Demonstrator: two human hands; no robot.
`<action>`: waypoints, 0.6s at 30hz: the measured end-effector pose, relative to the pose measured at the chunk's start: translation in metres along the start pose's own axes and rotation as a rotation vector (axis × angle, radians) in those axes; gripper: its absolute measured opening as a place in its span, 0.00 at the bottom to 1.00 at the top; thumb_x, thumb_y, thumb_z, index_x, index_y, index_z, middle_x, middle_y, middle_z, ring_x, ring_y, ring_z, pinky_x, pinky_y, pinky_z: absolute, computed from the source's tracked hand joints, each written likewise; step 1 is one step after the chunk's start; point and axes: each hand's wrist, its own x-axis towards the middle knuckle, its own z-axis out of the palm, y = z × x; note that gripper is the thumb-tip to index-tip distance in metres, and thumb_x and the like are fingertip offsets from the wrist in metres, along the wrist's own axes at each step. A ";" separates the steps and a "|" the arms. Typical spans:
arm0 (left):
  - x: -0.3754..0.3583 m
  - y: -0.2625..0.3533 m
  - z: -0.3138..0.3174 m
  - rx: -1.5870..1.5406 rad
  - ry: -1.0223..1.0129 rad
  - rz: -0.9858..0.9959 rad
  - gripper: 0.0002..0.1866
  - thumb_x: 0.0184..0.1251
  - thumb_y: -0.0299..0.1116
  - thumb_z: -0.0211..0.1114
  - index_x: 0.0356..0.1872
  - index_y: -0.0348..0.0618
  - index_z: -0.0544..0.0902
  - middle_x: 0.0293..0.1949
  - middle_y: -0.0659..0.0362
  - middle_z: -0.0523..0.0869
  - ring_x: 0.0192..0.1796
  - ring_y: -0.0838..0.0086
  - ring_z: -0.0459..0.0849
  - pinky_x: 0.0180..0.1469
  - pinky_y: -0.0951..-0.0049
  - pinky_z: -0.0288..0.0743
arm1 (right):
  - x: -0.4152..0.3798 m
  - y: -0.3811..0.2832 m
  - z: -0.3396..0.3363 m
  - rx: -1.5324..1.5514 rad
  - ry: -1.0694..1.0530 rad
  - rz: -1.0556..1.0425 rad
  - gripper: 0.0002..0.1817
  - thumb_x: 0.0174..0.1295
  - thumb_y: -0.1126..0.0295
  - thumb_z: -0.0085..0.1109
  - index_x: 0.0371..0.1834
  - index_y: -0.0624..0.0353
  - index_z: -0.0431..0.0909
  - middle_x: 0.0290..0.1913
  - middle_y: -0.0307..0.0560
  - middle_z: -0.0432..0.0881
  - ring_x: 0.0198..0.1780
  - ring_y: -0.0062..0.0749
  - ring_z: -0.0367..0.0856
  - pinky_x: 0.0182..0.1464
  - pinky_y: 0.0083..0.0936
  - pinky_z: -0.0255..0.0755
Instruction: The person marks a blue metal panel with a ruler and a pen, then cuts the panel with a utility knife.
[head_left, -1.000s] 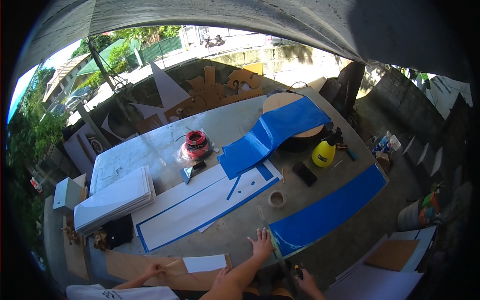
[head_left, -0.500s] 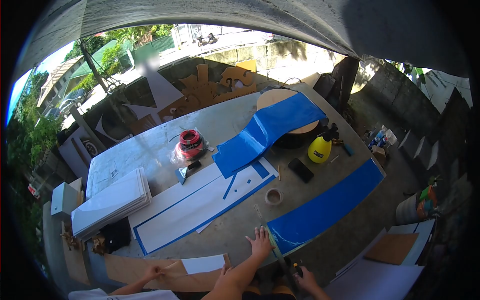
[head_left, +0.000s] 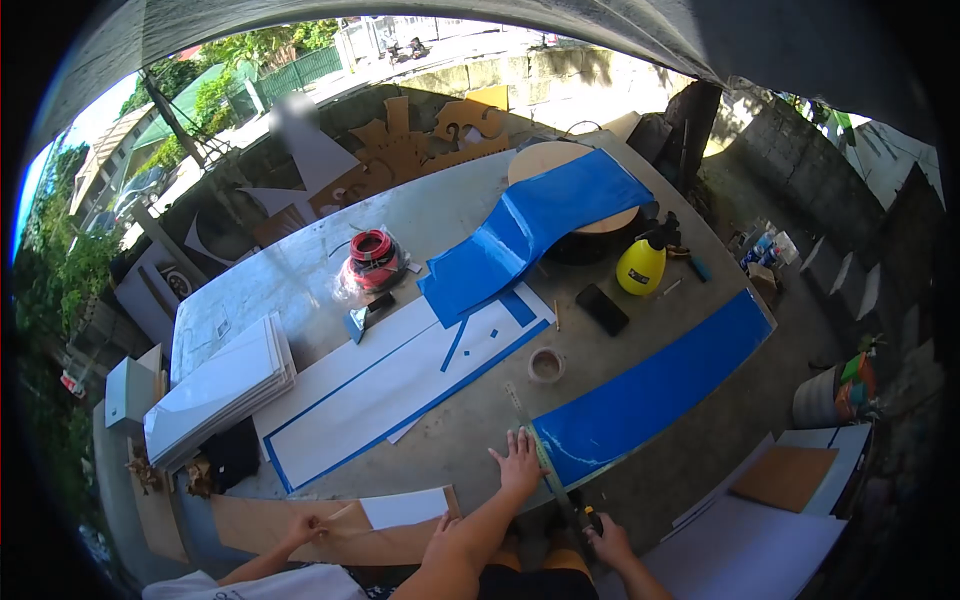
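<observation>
My left hand (head_left: 518, 462) lies with spread fingers on a long metal ruler (head_left: 545, 464). The ruler crosses the near left end of a blue sheet strip (head_left: 640, 405) on the table. My right hand (head_left: 610, 545), fingers wrapped round, holds a yellow-and-black utility knife (head_left: 594, 519) just right of the ruler's lower part. Its blade is too small to make out. To my left, another person's hand (head_left: 306, 530) grips brown backing paper (head_left: 270, 525) over a white sheet (head_left: 405, 508). That person's other hand (head_left: 443, 524) is partly hidden behind my left forearm.
The table (head_left: 470, 400) carries a white panel with blue strips (head_left: 370, 410), a cup (head_left: 546, 366), a black phone-like block (head_left: 601, 310), a yellow spray bottle (head_left: 640, 268), a red coil (head_left: 371, 247) and stacked white sheets (head_left: 225, 385). Panels (head_left: 760, 540) lean at lower right.
The whole scene sits slightly higher in view, as the camera has tilted down. Both my hands, the ruler and the knife keep nearly the same places relative to the blue strip.
</observation>
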 end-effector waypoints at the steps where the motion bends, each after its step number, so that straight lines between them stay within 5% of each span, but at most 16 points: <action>1: -0.001 0.000 0.005 -0.005 -0.002 -0.001 0.60 0.60 0.67 0.76 0.86 0.43 0.62 0.90 0.53 0.52 0.91 0.48 0.47 0.73 0.05 0.49 | 0.000 0.008 0.003 0.010 0.004 -0.010 0.23 0.75 0.71 0.65 0.71 0.62 0.75 0.42 0.51 0.95 0.38 0.42 0.95 0.47 0.38 0.85; 7: -0.001 0.005 -0.007 0.073 0.001 -0.017 0.60 0.58 0.66 0.79 0.86 0.46 0.62 0.89 0.56 0.55 0.91 0.51 0.48 0.74 0.13 0.58 | 0.002 -0.011 -0.003 0.090 0.038 0.002 0.23 0.75 0.74 0.64 0.71 0.62 0.74 0.46 0.54 0.94 0.43 0.45 0.94 0.50 0.40 0.85; 8: 0.000 0.005 -0.008 0.072 -0.019 -0.019 0.60 0.58 0.66 0.79 0.86 0.46 0.62 0.89 0.56 0.54 0.91 0.51 0.48 0.75 0.13 0.58 | 0.004 0.001 0.002 0.069 0.102 -0.065 0.20 0.77 0.73 0.61 0.69 0.64 0.75 0.43 0.50 0.94 0.37 0.34 0.92 0.45 0.32 0.84; 18: 0.003 0.008 -0.015 0.074 -0.076 -0.034 0.58 0.62 0.65 0.77 0.86 0.44 0.61 0.89 0.54 0.53 0.90 0.49 0.49 0.77 0.15 0.58 | 0.016 0.022 -0.004 0.143 0.106 0.003 0.20 0.78 0.71 0.62 0.69 0.64 0.75 0.45 0.50 0.94 0.40 0.39 0.93 0.47 0.33 0.84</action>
